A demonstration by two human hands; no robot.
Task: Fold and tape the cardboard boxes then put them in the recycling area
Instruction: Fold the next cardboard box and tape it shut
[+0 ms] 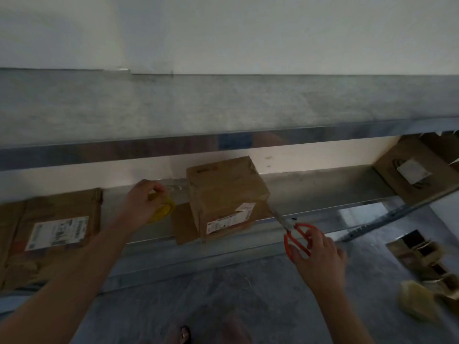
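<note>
A brown cardboard box [227,194] with white labels stands on the lower metal shelf [310,184], one flap hanging open at its left. My left hand [142,202] grips a yellow tape roll [162,209] just left of the box. My right hand [315,254] holds orange-handled scissors [295,234], fingers through the loops, the blades pointing up toward the box's lower right corner. A flattened box [54,229] with a shipping label lies on the shelf at the far left.
An upper metal shelf [223,108] juts out above the boxes. Another cardboard box [409,170] sits at the shelf's right end. On the grey floor at the right lie cardboard dividers [422,254] and a crumpled yellowish wad [417,304]. My feet show at the bottom.
</note>
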